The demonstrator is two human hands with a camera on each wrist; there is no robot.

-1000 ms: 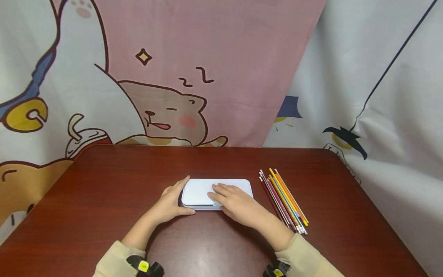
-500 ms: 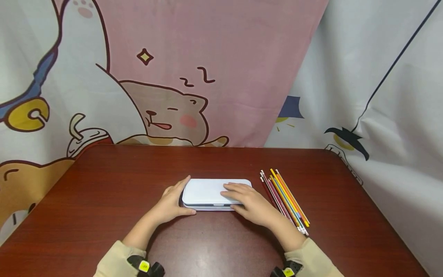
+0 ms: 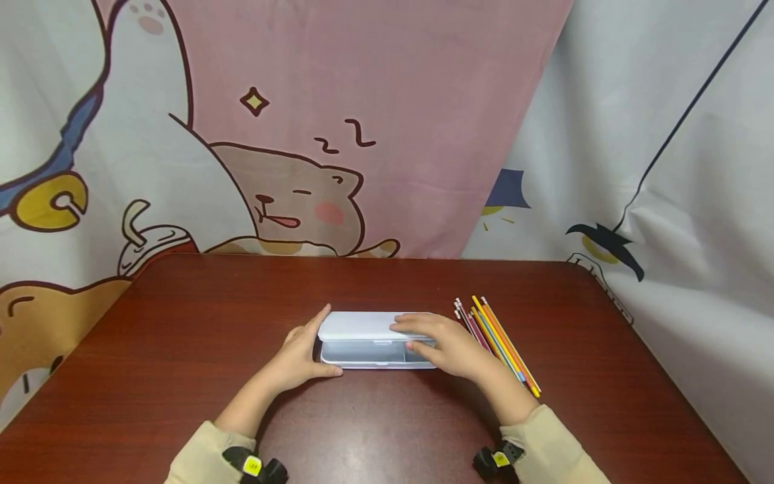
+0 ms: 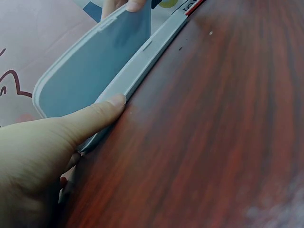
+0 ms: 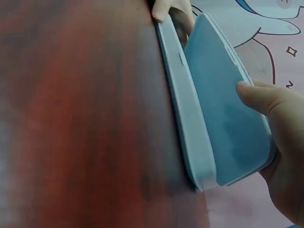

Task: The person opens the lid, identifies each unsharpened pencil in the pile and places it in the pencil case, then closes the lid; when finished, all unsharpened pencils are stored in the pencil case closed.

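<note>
The lid (image 3: 357,325) in the right grip (image 3: 449,344) and the box (image 3: 363,353) in the left grip (image 3: 295,354) look like smooth plastic with a soft sheen. Beneath both, the table (image 3: 363,420) looks like glossy, grained wood. Creased matt cloth (image 3: 423,121) hangs beyond.

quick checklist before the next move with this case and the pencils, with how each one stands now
1. Case steadied: ok, the left-hand grip holds the case at its left end.
2. Lid secured: ok, the right-hand grip pinches the lid.
3. Lid folded fully back: not ok, only partly open.
4. Pencils clear of the case: ok, they lie on the table to its right.
5. Right forearm off the pencils: cannot tell, it overlaps them in the head view.
6. Case completely empty: cannot tell, part of its inside is hidden.
</note>
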